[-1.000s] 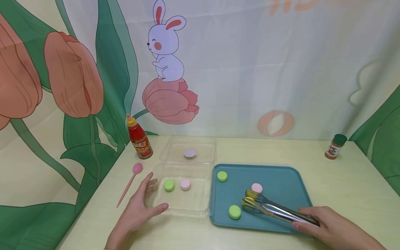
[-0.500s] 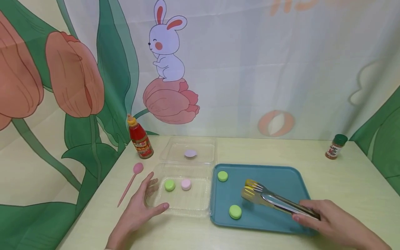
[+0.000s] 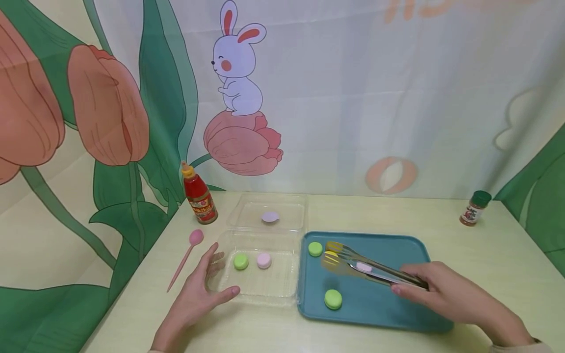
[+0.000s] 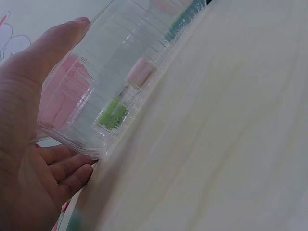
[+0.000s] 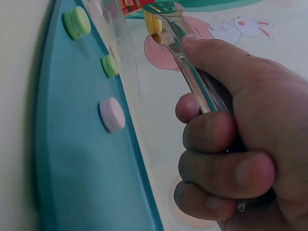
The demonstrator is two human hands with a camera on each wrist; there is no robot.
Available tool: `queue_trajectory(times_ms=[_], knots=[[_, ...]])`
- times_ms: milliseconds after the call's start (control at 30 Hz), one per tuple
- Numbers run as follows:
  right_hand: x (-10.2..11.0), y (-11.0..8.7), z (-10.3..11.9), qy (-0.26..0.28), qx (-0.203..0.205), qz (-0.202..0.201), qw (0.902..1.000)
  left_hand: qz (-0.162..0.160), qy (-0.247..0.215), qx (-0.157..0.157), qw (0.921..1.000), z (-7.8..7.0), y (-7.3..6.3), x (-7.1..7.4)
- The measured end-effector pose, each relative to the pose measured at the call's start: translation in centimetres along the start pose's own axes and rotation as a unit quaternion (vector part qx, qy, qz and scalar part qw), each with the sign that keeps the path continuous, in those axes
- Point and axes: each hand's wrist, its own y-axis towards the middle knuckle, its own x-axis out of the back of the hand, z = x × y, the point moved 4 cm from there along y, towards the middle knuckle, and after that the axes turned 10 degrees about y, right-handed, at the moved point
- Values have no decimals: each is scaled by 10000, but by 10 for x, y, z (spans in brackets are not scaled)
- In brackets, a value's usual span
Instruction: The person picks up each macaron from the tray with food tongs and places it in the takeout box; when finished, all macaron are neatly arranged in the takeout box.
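Observation:
My right hand (image 3: pixel 437 291) grips metal tongs (image 3: pixel 375 269) above the blue tray (image 3: pixel 397 309). A yellow macaron (image 5: pixel 153 22) is pinched in their tips, raised off the tray. Two green macarons (image 3: pixel 315 249) and a pink macaron (image 3: pixel 364 267), partly hidden behind the tongs, lie on the tray. My left hand (image 3: pixel 196 294) holds the left end of a clear plastic box (image 3: pixel 265 289), its thumb and fingers around the corner. Inside the box sit a green macaron (image 3: pixel 241 261) and a pink macaron (image 3: pixel 264 260), side by side.
The box's open lid (image 3: pixel 238 215) lies behind it with a small lilac piece (image 3: pixel 270 216) on it. A pink spoon (image 3: pixel 187 252) and a red sauce bottle (image 3: pixel 199 196) are at the left. A green-capped spice jar (image 3: pixel 475 208) stands at the back right.
The tongs have lifted the yellow macaron off the tray and moved left and away from me, passing over the pink one. My left hand stays at the box.

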Motion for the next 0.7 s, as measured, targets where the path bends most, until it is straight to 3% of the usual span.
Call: queue_trajectory(times_ms=[700], knots=[[-29, 103, 46, -686, 67, 859, 9939, -22, 12, -1, 10000, 1, 1, 0]])
